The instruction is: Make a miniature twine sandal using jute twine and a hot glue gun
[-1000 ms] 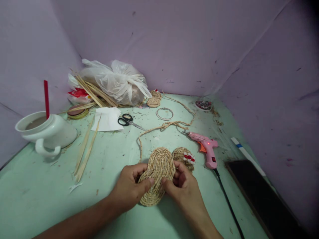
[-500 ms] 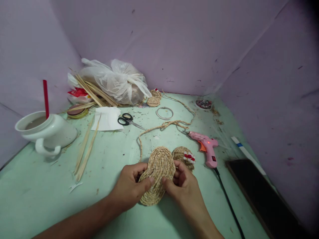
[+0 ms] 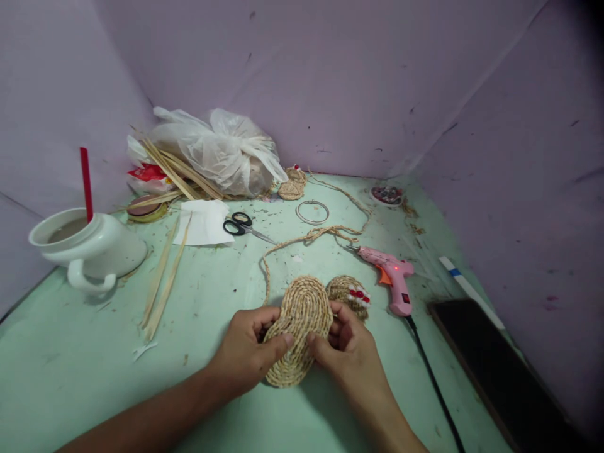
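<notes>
A braided straw slipper sole (image 3: pixel 304 311), shaped like a figure eight and coiled from cord, is held over the table between both hands. My left hand (image 3: pixel 252 349) grips its left edge, thumb on the upper face and fingers behind. On the opposite edge, my right hand (image 3: pixel 346 343) pinches it the same way. A long tail of braided straw cord (image 3: pixel 283 245) runs away from behind the left fingers across the table. Just beyond the right hand lies a straw slipper (image 3: pixel 346 292) with red and white beads, partly hidden by the sole.
A pink glue gun (image 3: pixel 389 270) with a lit orange light lies to the right, beside a dark phone (image 3: pixel 491 365). Scissors (image 3: pixel 245 226), a metal ring (image 3: pixel 312 212) and a plastic bag (image 3: pixel 221 151) are farther back. A white pot (image 3: pixel 104 248) and straw strips (image 3: pixel 163 286) are left.
Almost nothing differs. The view has shifted very slightly, and both hands keep the same grip on the sole.
</notes>
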Action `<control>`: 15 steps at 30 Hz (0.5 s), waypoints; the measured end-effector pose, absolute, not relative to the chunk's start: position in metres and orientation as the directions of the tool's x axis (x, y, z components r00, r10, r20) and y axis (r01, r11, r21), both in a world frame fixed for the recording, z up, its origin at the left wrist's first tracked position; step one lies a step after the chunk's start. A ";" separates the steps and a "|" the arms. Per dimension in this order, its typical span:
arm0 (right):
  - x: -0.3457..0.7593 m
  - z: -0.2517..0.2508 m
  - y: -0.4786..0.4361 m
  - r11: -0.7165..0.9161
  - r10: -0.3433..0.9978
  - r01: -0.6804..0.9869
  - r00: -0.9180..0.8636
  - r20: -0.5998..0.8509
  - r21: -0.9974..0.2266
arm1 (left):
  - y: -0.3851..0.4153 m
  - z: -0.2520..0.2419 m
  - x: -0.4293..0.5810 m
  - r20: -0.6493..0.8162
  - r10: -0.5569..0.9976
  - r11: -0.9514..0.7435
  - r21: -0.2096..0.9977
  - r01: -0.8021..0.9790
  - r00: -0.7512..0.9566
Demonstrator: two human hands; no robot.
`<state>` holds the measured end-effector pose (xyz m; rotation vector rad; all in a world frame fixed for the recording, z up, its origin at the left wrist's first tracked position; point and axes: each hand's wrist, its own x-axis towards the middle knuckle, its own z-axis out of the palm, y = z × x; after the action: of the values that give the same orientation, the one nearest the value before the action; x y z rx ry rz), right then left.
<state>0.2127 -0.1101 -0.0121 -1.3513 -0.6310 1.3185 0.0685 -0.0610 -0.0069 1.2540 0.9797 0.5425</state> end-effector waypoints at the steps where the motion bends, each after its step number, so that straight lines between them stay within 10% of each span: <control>1: 0.213 -0.012 -0.110 -0.269 0.909 -0.299 0.235 -0.344 -0.916 | -0.061 -0.007 0.068 -0.309 0.804 0.263 0.951 0.163 0.507; 15: 0.212 -0.021 -0.112 -0.241 0.913 -0.294 0.256 -0.319 -0.925 | -0.061 -0.007 0.068 -0.299 0.813 0.247 0.954 0.170 0.499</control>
<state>0.2119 -0.1124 -0.0205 -1.3426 -0.6441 1.2908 0.0685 -0.0609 -0.0066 1.2753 0.9889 0.5532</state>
